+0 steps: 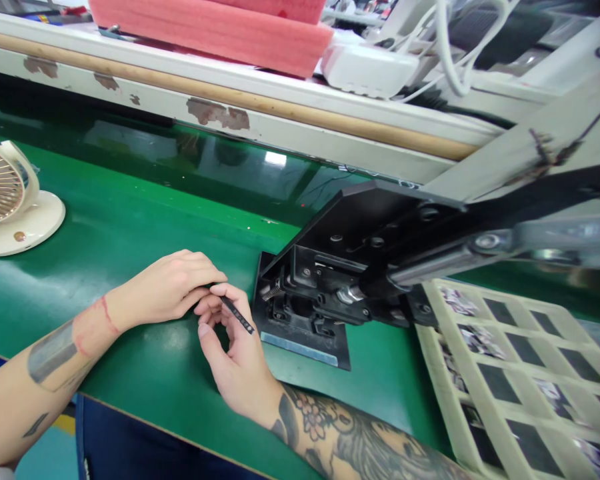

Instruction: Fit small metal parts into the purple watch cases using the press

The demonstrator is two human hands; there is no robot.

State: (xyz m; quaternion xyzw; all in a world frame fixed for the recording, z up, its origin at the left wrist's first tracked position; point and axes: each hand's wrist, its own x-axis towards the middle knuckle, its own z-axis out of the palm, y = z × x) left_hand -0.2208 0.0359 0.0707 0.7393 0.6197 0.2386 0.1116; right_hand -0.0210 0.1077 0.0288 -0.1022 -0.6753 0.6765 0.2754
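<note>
A narrow black strip (237, 315) with small light marks along it slants between my two hands, above the green table. My left hand (177, 287) has its fingers closed at the strip's upper end, and its fingertips meet those of the other hand. My right hand (237, 353) is curled with the strip lying across its fingers; its thumb stands apart from the strip. Just right of the hands is a black press-like fixture (305, 313) with a spring, bolts and a metal rod, touched by neither hand. My fingertips partly hide the strip's upper end.
A beige compartment tray (530, 360) with dark pads and small shiny parts stands at the right. A cream fan (30, 207) is at the left. Behind, a shelf edge (230, 93) runs across, carrying red foam (220, 33), a white adapter (370, 67) and cables.
</note>
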